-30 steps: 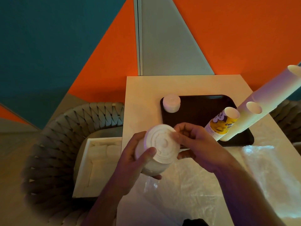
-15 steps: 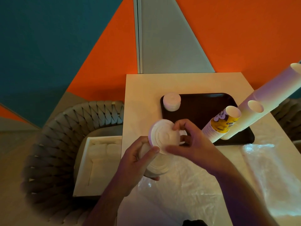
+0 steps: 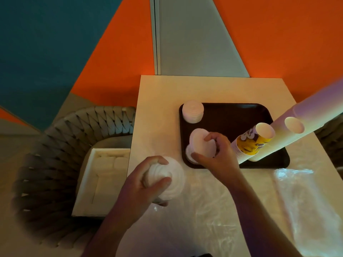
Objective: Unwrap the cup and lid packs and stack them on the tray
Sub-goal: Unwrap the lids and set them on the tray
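Nearest the camera, clear plastic wrap (image 3: 213,216) lies crumpled across the lower part of the pale counter (image 3: 167,93), with a second sheet of wrap (image 3: 304,197) spread at the lower right. Just above the first sheet, left of centre, the left hand (image 3: 148,184) curls its fingers and thumb round a stack of white lids (image 3: 172,179), held tilted over the counter's left edge; the lids' ribbed rims show between thumb and fingers.

Toward the middle of the frame, the right hand (image 3: 215,154) pinches a smaller bunch of white lids (image 3: 201,145) between thumb and bent fingers, holding it over the near left corner of the dark brown tray (image 3: 232,115). Another white lid or small pile (image 3: 189,154) peeps out beneath this bunch on the tray; whether the two touch cannot be told.

To the right, three cup stacks lean on the tray's near right part: a printed stack (image 3: 254,143) with a yellow band and purple-and-white artwork whose lettering is too blurred to read, a plain white stack (image 3: 278,143) beside it, and a much longer white stack (image 3: 319,106) running off the right edge.

Farther back, at the tray's far left corner, a short upright pile of white lids (image 3: 193,111) stands alone.

At lower left, beside the counter, a white box (image 3: 100,180) sits on a woven grey chair (image 3: 61,141).
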Demonstrator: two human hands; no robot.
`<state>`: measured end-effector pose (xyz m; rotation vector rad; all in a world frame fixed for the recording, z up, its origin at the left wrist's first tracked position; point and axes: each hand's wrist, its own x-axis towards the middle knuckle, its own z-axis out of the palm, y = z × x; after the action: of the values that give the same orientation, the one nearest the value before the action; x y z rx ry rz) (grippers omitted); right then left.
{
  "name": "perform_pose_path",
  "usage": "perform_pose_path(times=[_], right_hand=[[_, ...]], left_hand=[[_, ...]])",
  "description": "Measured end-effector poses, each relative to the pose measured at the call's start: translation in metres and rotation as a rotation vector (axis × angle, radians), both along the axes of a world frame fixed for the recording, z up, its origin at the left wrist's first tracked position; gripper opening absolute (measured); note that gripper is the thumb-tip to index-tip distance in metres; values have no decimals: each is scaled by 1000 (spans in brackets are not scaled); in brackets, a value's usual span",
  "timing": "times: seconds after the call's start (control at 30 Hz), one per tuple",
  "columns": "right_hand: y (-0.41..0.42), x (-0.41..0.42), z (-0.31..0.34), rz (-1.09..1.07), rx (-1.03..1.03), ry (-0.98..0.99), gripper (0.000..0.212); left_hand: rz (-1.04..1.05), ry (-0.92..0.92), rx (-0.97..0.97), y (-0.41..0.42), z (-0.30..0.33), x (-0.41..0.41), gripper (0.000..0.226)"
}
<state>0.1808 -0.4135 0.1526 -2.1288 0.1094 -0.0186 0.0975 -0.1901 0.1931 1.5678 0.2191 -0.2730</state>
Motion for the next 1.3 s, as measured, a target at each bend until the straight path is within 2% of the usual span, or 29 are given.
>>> perform_pose_path(times=[0.07, 0.2, 0.57, 0.67, 0.73, 0.87, 0.97, 1.1, 1.17, 1.23, 1.3], right_hand=[[-9, 16, -24, -21, -116, 76, 58], [-16, 34, -68, 80, -256, 167, 58], [-20, 47, -104, 233, -356, 183, 61], [-20, 47, -105, 230, -363, 195, 57], [-22, 47, -106, 218, -339, 209, 52], [-22, 46, -105, 216, -316, 229, 41], [-21, 44, -99, 200, -285, 246, 36], [-11, 39, -69, 152, -261, 84, 25], [2, 32, -37, 130, -142, -5, 15], [18, 19, 3, 128, 64, -43, 12], [32, 2, 38, 227, 193, -68, 13]], left_hand=[[41, -26, 17, -1, -1, 0, 40], [117, -28, 23, -1, -2, -6, 46], [190, 15, -14, 3, -3, -21, 49], [201, 17, -20, 5, -2, -23, 57], [214, 19, -21, 7, 0, -24, 60], [226, 17, -20, 9, 1, -25, 51], [234, 7, -11, 10, -1, -23, 57], [236, -19, 27, 8, 2, -20, 63], [247, -45, 65, 6, 3, -19, 55], [244, -85, 109, 3, 4, -18, 51], [230, -127, 149, 1, 5, -17, 51]])
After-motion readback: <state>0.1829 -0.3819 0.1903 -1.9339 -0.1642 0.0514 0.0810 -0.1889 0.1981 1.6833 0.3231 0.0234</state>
